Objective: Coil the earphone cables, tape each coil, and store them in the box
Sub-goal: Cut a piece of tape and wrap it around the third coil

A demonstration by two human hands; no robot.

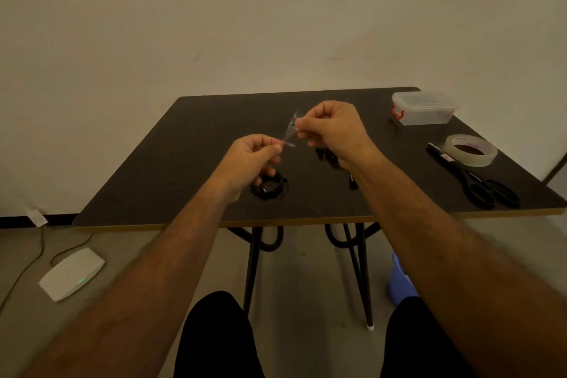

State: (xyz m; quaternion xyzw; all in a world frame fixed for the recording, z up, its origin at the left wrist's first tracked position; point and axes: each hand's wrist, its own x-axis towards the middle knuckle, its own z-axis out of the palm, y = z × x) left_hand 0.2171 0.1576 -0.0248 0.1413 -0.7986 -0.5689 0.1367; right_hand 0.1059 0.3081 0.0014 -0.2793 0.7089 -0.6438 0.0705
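A short strip of clear tape (290, 132) is stretched in the air between my two hands. My left hand (253, 159) pinches its lower end and my right hand (333, 129) pinches its upper end. Below my left hand a coiled black earphone cable (269, 187) lies on the dark table (184, 147). A second black earphone cable (326, 156) lies loose under my right wrist, partly hidden, with its plug (352, 182) sticking out toward me. The clear plastic box (425, 107) with a red latch stands at the far right corner, lid on.
A roll of clear tape (471, 150) lies at the right, with black scissors (478, 181) just in front of it near the table's right edge. On the floor sit a white device with a green light (72, 273) and a blue object (400, 279).
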